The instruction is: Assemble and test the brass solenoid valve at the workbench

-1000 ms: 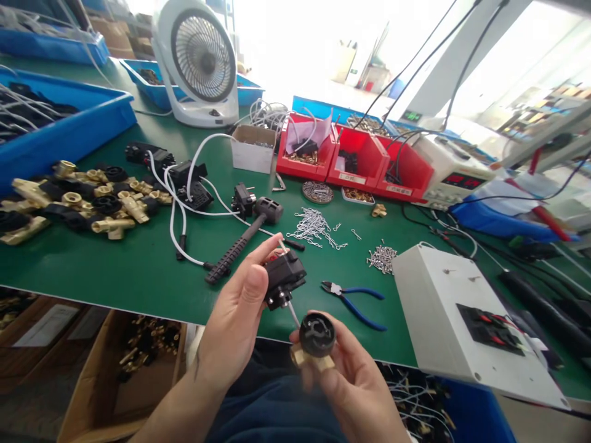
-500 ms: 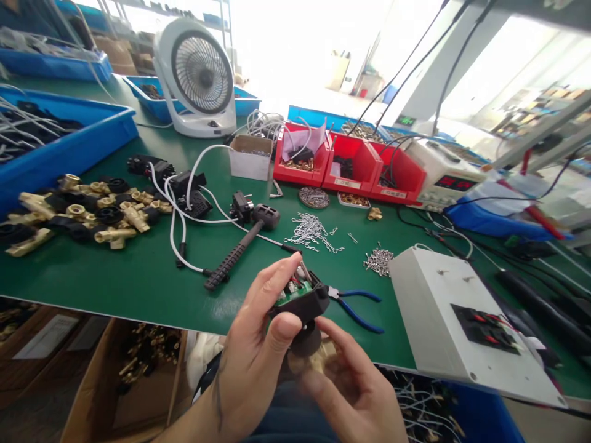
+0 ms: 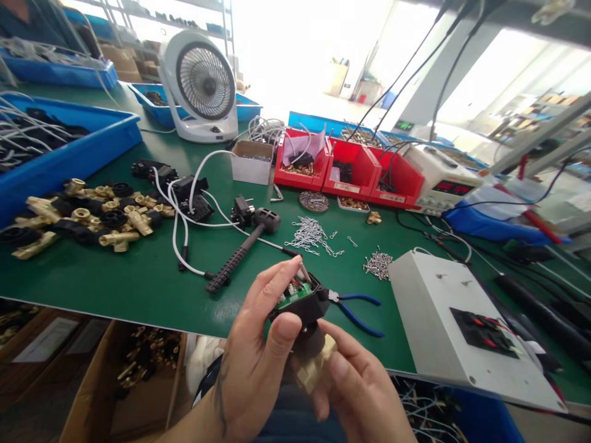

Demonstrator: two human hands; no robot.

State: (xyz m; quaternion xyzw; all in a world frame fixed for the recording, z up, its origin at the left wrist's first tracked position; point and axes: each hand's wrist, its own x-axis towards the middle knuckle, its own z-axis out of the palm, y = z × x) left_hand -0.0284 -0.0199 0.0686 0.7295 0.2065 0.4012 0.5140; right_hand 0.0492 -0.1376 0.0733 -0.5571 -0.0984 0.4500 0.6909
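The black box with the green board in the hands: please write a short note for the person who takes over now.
Left hand: grips the black box, open side up, green board showing.
Right hand: holds the brass fitting from below.
Position: the box sits on top of the fitting's black cap, above the table edge.
Nearby: blue pliers on the mat, pile of brass fittings far left, metal clips.
Done: the two parts are brought together.
Left: whether they are fully seated cannot be told; no cover on the box yet.
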